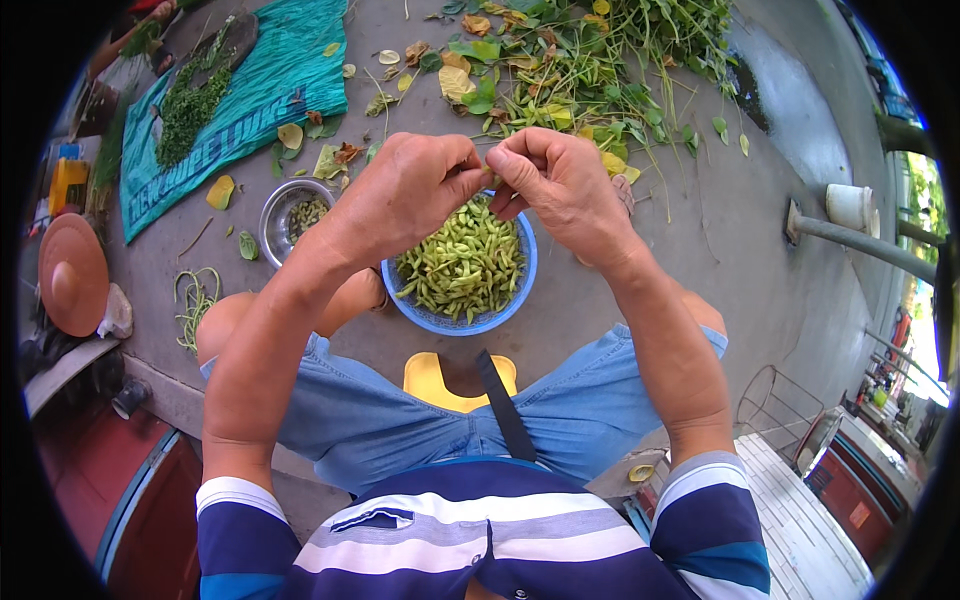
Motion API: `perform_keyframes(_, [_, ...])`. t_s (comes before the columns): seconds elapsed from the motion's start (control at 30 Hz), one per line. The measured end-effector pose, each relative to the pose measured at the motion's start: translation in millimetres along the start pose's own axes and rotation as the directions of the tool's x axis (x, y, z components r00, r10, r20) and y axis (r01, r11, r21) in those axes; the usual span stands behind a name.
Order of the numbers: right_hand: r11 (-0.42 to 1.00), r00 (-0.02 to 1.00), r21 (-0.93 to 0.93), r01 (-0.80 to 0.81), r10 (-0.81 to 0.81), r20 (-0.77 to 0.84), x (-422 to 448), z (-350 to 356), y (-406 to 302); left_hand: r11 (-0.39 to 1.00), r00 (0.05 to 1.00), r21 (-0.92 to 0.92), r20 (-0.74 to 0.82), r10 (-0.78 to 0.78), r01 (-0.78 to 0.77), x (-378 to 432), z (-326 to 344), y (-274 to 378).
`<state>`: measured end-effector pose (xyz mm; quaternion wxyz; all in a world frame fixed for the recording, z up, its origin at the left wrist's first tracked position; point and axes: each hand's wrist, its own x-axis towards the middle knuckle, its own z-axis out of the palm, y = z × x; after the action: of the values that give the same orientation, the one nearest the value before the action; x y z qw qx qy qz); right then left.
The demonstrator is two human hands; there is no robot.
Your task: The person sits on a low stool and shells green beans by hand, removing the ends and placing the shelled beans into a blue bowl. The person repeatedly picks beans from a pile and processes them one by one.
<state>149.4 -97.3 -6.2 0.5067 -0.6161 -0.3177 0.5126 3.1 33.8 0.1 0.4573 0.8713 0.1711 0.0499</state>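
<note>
My left hand [424, 184] and my right hand [562, 184] meet above a blue plastic basket [529, 281]. Their fingertips pinch a small green bean pod [491, 178], mostly hidden by the fingers. Green soybean-like pods [465, 262] are heaped in the basket, which stands on the concrete floor between my feet. To its left, partly behind my left forearm, a stainless steel bowl [276, 217] holds a small amount of pods or beans [306, 216]. Beyond my hands lies a pile of uprooted bean plants [600, 82] with pods and leaves.
A teal woven sheet [292, 45] bears writing and cut greens [195, 112]; another person's arm [124, 52] reaches in beyond it. Long green beans [196, 304] lie left. A straw-type hat [73, 274] sits far left. A metal pole [862, 236] and white bucket [847, 206] stand right.
</note>
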Motion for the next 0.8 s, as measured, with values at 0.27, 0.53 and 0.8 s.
perform_keyframes(0.27, [0.956, 0.995, 0.285, -0.068, 0.087, -0.056, 2.4, -2.5, 10.2, 0.996, 0.974, 0.014, -0.207, 0.085, -0.085, 4.2, 4.0, 7.3])
perform_keyframes(0.53, [0.780, 0.975, 0.603, -0.165, 0.221, -0.020, 0.4, 0.1, 11.7, 0.983, 0.932, -0.041, -0.326, 0.155, -0.178, 4.8, 18.8, 5.6])
perform_keyframes(0.8, [0.837, 0.963, 0.513, -0.193, 0.263, -0.065, 9.1, -5.7, 27.6, 0.959, 0.923, -0.283, -0.376, -0.084, -0.028, 3.0, 21.4, 4.2])
